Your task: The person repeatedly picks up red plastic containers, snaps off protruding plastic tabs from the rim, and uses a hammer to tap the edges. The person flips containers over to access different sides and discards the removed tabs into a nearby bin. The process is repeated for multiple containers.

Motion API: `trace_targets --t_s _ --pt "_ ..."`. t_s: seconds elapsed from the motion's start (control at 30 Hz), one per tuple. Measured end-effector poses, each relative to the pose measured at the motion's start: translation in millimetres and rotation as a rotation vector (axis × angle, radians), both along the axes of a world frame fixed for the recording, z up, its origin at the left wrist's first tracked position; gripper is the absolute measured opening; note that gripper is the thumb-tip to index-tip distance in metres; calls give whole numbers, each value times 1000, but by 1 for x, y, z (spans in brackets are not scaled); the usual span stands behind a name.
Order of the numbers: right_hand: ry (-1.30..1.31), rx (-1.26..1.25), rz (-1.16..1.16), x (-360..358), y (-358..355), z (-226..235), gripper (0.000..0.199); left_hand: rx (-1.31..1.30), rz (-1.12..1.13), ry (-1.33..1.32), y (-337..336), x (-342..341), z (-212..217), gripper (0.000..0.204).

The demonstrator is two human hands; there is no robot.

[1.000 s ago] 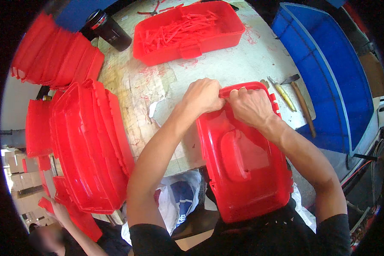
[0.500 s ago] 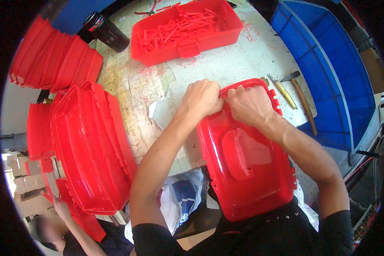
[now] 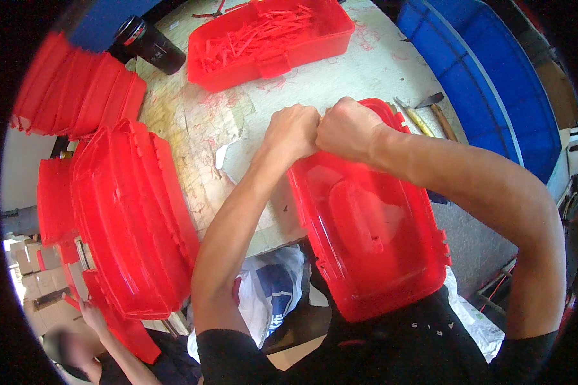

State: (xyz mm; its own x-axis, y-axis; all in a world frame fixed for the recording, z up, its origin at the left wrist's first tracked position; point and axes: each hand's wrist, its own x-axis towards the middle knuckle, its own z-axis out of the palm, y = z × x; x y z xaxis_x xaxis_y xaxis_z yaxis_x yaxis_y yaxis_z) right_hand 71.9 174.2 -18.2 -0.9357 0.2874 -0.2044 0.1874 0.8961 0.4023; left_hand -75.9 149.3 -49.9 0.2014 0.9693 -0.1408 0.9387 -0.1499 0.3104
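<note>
A red plastic lid with a raised middle panel leans from my lap onto the worktable's near edge. My left hand and my right hand are both clenched on the lid's far rim, knuckles touching each other. What the fingers pinch under the rim is hidden.
A stack of red lids stands at my left, more red parts behind it. A red tray of plastic strips and a dark can sit at the table's far side. Hand tools lie right, by a blue crate. Another person works lower left.
Both hands have stayed clamped on the lid's far rim and drawn closer together. The lid has shifted slightly toward me.
</note>
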Motion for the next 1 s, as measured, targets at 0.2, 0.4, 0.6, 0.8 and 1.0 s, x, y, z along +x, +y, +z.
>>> trace_targets --t_s 0.2,0.4,0.6,0.8,1.0 --pt "196 -269 -429 11 4 -17 13 1 67 -8 4 0 -6 20" --pt "477 -422 -662 17 -8 -37 18 -24 19 -14 6 -4 -8 23" --pt "190 -196 -365 11 7 -17 16 -11 39 -25 4 -5 -13 23" --pt "286 -261 -300 4 61 40 20 24 -18 -391 -4 -18 -6 54" --pt "578 -157 -295 -57 229 2 15 -156 227 -319 -19 -42 11 45"
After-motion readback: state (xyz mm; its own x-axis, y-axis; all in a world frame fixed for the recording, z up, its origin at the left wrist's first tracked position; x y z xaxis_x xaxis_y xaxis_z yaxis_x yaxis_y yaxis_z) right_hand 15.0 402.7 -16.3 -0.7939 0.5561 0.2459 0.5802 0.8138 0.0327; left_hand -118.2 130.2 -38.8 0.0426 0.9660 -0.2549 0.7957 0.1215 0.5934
